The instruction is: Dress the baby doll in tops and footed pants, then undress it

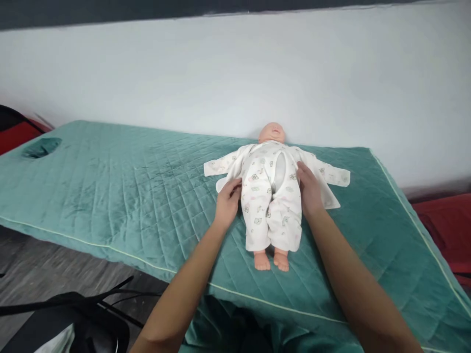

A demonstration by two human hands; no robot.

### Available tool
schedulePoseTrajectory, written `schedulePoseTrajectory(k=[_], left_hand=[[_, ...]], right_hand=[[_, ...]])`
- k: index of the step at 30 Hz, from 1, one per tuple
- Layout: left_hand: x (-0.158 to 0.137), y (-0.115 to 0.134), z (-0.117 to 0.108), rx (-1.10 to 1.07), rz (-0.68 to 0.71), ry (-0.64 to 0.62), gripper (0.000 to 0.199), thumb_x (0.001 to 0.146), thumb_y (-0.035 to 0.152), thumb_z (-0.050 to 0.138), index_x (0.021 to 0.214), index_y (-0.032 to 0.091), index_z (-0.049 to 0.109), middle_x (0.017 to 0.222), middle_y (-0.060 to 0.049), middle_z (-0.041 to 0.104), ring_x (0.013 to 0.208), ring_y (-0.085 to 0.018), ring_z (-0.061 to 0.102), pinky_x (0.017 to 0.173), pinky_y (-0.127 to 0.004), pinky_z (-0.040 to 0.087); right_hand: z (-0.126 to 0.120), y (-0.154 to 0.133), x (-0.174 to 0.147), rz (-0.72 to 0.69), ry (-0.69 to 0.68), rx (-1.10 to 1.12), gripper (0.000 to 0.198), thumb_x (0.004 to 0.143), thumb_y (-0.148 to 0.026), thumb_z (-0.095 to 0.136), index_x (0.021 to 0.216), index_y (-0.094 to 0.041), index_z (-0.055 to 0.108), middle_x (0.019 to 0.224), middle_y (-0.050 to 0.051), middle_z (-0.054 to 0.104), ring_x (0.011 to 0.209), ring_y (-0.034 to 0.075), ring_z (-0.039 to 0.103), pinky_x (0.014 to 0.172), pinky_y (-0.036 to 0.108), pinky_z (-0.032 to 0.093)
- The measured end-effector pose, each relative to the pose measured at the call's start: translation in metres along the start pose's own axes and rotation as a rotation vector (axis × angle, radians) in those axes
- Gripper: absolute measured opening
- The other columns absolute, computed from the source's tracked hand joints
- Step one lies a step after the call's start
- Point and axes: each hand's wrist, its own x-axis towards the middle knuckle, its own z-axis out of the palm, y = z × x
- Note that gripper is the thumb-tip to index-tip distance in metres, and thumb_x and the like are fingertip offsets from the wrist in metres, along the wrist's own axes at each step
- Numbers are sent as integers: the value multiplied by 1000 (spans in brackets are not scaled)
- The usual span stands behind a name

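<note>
A baby doll (272,132) lies on its back on the green quilted bed cover, its head towards the wall and its bare feet towards me. It wears a white printed jacket (334,174) with the sleeves spread out, and white printed split-crotch trousers (257,215) drawn up over its middle. At the doll's left-hand side in the picture, my left hand (227,200) has its fingers bent in at the trousers' side. My right hand (310,190) grips the other side near the waist, its fingertips partly hidden against the cloth.
The green bed cover (147,196) has a face hole (42,147) at the far left. A white wall (221,78) runs behind the bed. Black chair (84,318) parts stand at the lower left, and red seating (447,230) shows at the right.
</note>
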Motion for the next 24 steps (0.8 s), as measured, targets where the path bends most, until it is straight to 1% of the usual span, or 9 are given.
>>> schedulePoseTrajectory(k=[2,5,8,9,11,15,18,21,24], left_hand=[[-37,4,-13,94,75,-36,26,93,29,55,113,23,72,121,-7,69,115,-20,63,106,-38,48],[-93,11,-25,249,175,-109,27,95,28,55,118,26,69,124,-8,65,118,-21,62,107,-41,50],[-131,13,-27,406,300,-183,32,95,23,54,126,28,64,130,-11,58,123,-22,58,107,-43,51],[-138,13,-26,450,340,-206,35,95,21,53,128,28,62,131,-11,57,123,-22,58,106,-43,52],[-146,13,-22,541,411,-249,39,94,17,53,130,27,60,128,-12,57,121,-23,58,103,-43,54],[-141,15,-14,704,498,-294,41,89,9,51,128,22,58,121,-12,60,113,-25,59,98,-44,55],[-131,18,-10,697,520,-305,33,89,6,48,118,19,60,114,-10,63,107,-23,61,95,-40,55],[-120,22,-8,660,501,-321,22,92,11,49,109,19,60,106,-7,65,101,-22,61,92,-38,54],[-113,29,-8,553,479,-327,14,96,16,48,104,21,59,101,-5,66,98,-19,62,89,-34,53]], right_hand=[[-4,-4,-30,-122,14,-83,52,85,-41,67,135,-27,58,152,4,53,143,20,47,121,43,34],[-9,-13,-85,-391,-146,-347,41,88,-30,65,129,-30,62,155,4,49,147,23,40,124,50,29],[-12,-24,-131,-621,-278,-609,25,89,-19,62,111,-30,68,138,5,62,137,25,50,120,53,33],[-12,-28,-142,-638,-321,-669,23,90,-17,60,108,-30,68,130,6,65,130,25,55,119,53,34],[-10,-35,-157,-588,-410,-758,22,93,-16,55,105,-30,66,119,5,69,118,24,61,116,54,36],[-4,-47,-168,-451,-533,-900,18,95,-15,51,100,-27,64,106,4,70,107,25,62,110,54,38],[1,-54,-171,-437,-547,-992,15,96,-17,51,98,-24,63,101,4,70,103,24,62,109,52,38],[10,-59,-173,-461,-559,-1102,13,97,-21,51,101,-22,63,104,6,68,102,24,61,111,51,34],[19,-64,-174,-452,-534,-1245,13,98,-23,51,103,-19,63,106,8,66,101,24,61,107,46,36]])
